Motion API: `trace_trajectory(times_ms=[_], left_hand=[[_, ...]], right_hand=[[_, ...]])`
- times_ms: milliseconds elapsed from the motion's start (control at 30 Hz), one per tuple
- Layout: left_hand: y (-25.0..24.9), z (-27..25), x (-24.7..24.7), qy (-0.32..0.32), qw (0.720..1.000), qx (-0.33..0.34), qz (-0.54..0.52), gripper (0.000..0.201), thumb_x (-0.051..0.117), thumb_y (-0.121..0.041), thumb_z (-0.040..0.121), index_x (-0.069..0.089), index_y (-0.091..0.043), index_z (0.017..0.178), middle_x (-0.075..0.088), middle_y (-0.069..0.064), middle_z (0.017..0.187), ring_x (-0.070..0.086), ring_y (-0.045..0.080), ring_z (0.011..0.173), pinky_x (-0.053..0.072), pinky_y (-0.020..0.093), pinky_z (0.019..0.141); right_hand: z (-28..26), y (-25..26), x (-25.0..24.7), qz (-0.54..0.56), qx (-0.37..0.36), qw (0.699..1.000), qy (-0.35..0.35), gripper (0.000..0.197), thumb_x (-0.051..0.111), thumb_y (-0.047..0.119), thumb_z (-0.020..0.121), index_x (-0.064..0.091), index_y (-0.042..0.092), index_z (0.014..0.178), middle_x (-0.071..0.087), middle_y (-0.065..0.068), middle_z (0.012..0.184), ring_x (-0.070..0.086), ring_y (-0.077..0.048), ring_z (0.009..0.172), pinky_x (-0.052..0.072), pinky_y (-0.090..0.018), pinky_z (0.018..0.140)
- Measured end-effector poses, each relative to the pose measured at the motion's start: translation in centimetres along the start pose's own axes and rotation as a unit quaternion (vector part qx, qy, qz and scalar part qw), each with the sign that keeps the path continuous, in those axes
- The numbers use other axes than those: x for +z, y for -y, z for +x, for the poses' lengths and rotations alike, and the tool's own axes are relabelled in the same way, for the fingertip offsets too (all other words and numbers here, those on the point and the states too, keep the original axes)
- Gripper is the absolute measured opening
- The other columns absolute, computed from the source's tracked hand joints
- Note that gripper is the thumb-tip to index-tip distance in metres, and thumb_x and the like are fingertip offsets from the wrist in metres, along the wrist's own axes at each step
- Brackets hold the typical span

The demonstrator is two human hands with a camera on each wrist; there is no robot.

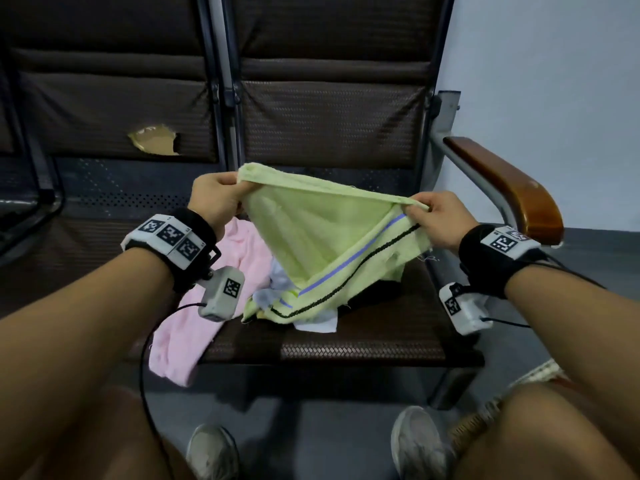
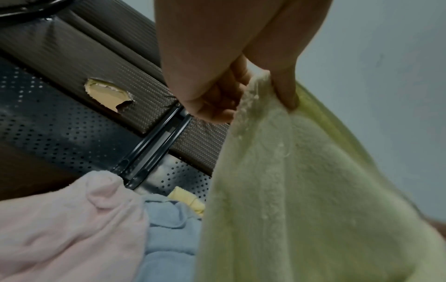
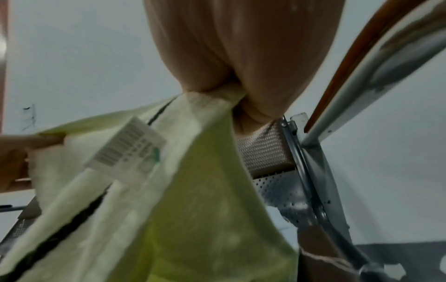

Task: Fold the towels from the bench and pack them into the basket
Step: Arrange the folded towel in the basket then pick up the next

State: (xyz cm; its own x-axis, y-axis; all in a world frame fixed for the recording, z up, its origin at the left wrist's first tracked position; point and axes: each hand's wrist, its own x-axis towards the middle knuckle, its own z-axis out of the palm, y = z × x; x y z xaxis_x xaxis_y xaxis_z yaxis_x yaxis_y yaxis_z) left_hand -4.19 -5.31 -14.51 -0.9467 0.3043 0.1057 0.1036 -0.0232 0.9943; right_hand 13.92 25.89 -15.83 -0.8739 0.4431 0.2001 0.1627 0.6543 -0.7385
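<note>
My knees and grey shoes [image 1: 417, 441] sit lowest in the head view, with a woven basket [image 1: 479, 422] just showing beside my right knee. Above them, my left hand [image 1: 216, 199] pinches one top corner of the green towel [image 1: 311, 230] and my right hand [image 1: 436, 218] pinches the other — the edge pulled fairly taut between them, the rest sagging onto the bench seat [image 1: 381, 327]. A paper tag [image 3: 130, 150] hangs from the towel. Under it lie a pink towel [image 1: 183, 334], draped over the seat's front edge, and a blue towel [image 2: 169, 229] — beyond them the padded backrest [image 1: 329, 116] with a torn hole [image 1: 154, 140] and a wooden armrest [image 1: 505, 188].
</note>
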Motion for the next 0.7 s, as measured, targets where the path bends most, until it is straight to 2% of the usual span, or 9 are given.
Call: trace_trajectory(times_ms=[100, 200, 267, 400, 467, 533, 567, 633, 700], left_hand=[[-2.3, 0.1, 0.1, 0.029, 1.000, -0.007, -0.009, 0.015, 0.066, -0.021, 0.094, 0.075, -0.009, 0.092, 0.070, -0.001, 0.064, 0.060, 0.011, 0.049, 0.050, 0.023, 0.048], [-5.0, 0.0, 0.7, 0.034, 0.998, -0.018, -0.049, 0.017, 0.057, -0.013, 0.097, 0.073, -0.010, 0.098, 0.073, 0.002, 0.075, 0.068, 0.016, 0.062, 0.055, 0.024, 0.053], [-6.4, -0.1, 0.9, 0.026, 0.995, -0.039, -0.086, 0.014, 0.063, -0.016, 0.094, 0.071, -0.006, 0.097, 0.075, 0.006, 0.081, 0.071, 0.020, 0.071, 0.057, 0.027, 0.058], [-7.5, -0.3, 0.4, 0.021, 0.999, 0.005, -0.035, 0.029, 0.080, -0.029, 0.082, 0.072, -0.004, 0.094, 0.077, 0.005, 0.082, 0.073, 0.016, 0.069, 0.056, 0.025, 0.057], [-7.5, 0.2, -0.3, -0.017, 1.000, 0.014, -0.021, 0.025, 0.080, -0.033, 0.081, 0.074, -0.010, 0.090, 0.077, 0.003, 0.082, 0.072, 0.015, 0.069, 0.056, 0.025, 0.057], [-7.3, 0.8, -0.6, -0.044, 0.999, 0.020, 0.003, 0.023, 0.077, -0.037, 0.084, 0.075, -0.014, 0.088, 0.076, 0.005, 0.090, 0.071, 0.015, 0.077, 0.057, 0.028, 0.066], [-7.2, 1.1, -0.6, -0.052, 0.998, 0.017, 0.011, 0.024, 0.075, -0.037, 0.086, 0.074, -0.013, 0.085, 0.075, 0.005, 0.091, 0.069, 0.015, 0.077, 0.057, 0.029, 0.069], [-6.9, 1.6, -0.2, -0.081, 0.997, -0.007, 0.013, 0.029, 0.072, -0.039, 0.087, 0.072, -0.012, 0.076, 0.072, 0.002, 0.079, 0.067, 0.013, 0.069, 0.056, 0.026, 0.065], [-6.8, 1.8, 0.5, -0.122, 0.992, -0.045, 0.006, 0.031, 0.070, -0.039, 0.085, 0.066, -0.011, 0.072, 0.067, 0.003, 0.076, 0.065, 0.018, 0.071, 0.057, 0.032, 0.070]], right_hand=[[0.8, 1.6, -1.5, 0.025, 0.005, 1.000, -0.011, 0.017, 0.057, 0.020, 0.095, 0.072, 0.025, 0.089, 0.070, 0.006, 0.076, 0.065, -0.013, 0.071, 0.050, -0.027, 0.065], [1.7, 3.9, -2.8, 0.087, 0.005, 0.996, -0.012, 0.021, 0.059, 0.027, 0.098, 0.071, 0.011, 0.089, 0.072, -0.005, 0.082, 0.066, -0.019, 0.076, 0.055, -0.038, 0.073], [2.0, 5.5, -3.5, 0.110, -0.015, 0.994, -0.010, 0.040, 0.063, 0.038, 0.095, 0.067, -0.001, 0.088, 0.070, -0.010, 0.082, 0.065, -0.020, 0.074, 0.054, -0.040, 0.075], [2.6, 7.5, -5.3, 0.126, -0.020, 0.992, -0.016, 0.053, 0.070, 0.049, 0.086, 0.061, -0.003, 0.082, 0.065, -0.007, 0.076, 0.060, -0.016, 0.068, 0.049, -0.029, 0.064], [2.8, 7.6, -6.1, 0.139, -0.008, 0.990, -0.001, 0.044, 0.070, 0.044, 0.089, 0.066, 0.000, 0.082, 0.066, -0.007, 0.079, 0.061, -0.018, 0.073, 0.049, -0.033, 0.070], [2.5, 7.9, -6.4, 0.131, 0.013, 0.991, 0.020, 0.033, 0.068, 0.040, 0.092, 0.073, 0.010, 0.080, 0.072, -0.004, 0.081, 0.065, -0.018, 0.075, 0.052, -0.034, 0.074], [2.3, 8.2, -6.4, 0.132, 0.025, 0.991, 0.023, 0.033, 0.067, 0.040, 0.093, 0.074, 0.009, 0.083, 0.075, -0.005, 0.083, 0.068, -0.021, 0.078, 0.055, -0.036, 0.077], [2.1, 8.9, -6.2, 0.144, 0.059, 0.988, 0.016, 0.042, 0.066, 0.043, 0.092, 0.074, 0.001, 0.093, 0.077, -0.011, 0.093, 0.073, -0.030, 0.089, 0.057, -0.042, 0.089], [2.1, 10.0, -5.7, 0.147, 0.094, 0.985, 0.009, 0.043, 0.066, 0.046, 0.090, 0.076, 0.005, 0.100, 0.077, -0.009, 0.101, 0.072, -0.030, 0.098, 0.054, -0.044, 0.097]])
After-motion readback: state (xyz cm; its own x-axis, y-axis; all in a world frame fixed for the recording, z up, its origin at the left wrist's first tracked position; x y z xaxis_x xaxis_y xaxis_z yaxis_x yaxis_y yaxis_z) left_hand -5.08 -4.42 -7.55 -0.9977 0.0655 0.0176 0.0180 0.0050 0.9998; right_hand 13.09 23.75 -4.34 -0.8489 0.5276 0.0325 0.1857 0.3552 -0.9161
